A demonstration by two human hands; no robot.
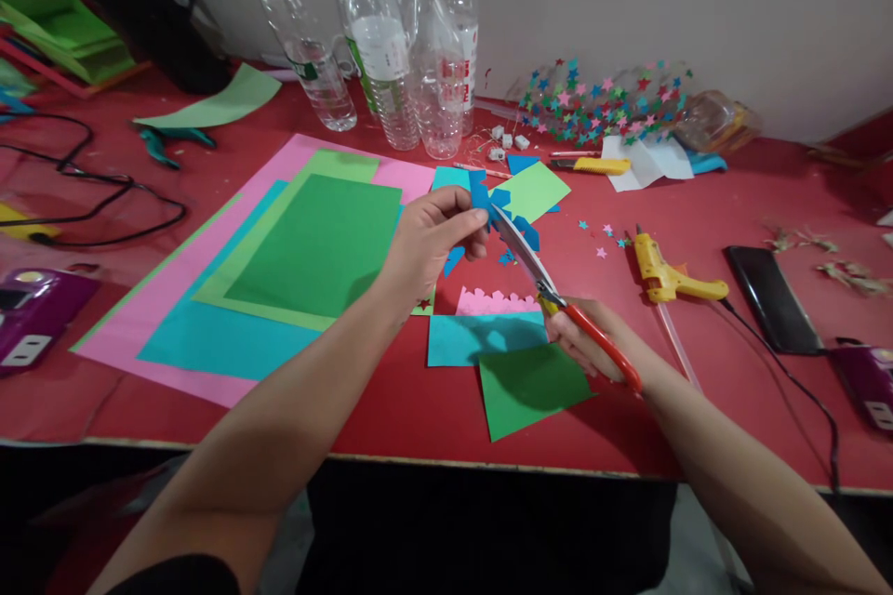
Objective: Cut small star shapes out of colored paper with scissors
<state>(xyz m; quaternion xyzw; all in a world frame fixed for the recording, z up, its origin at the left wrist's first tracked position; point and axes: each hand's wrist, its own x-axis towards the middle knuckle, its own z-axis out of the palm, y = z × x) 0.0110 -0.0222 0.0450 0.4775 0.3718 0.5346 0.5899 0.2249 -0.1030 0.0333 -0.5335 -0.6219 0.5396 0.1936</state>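
My left hand pinches a small piece of blue paper with cut-out notches along it. In my right hand is a pair of scissors with red and yellow handles, its blades pointing up and left at the blue paper. The blade tips meet the paper's edge beside my left fingertips. Below my hands lie a pink strip with a scalloped edge, a light blue sheet and a green sheet. Small blue scraps and a light green piece lie behind them.
Stacked coloured sheets cover the table's left side. Several plastic bottles stand at the back, near a star-filled clear bottle. A yellow glue gun, a phone, a yellow cutter and cables lie around.
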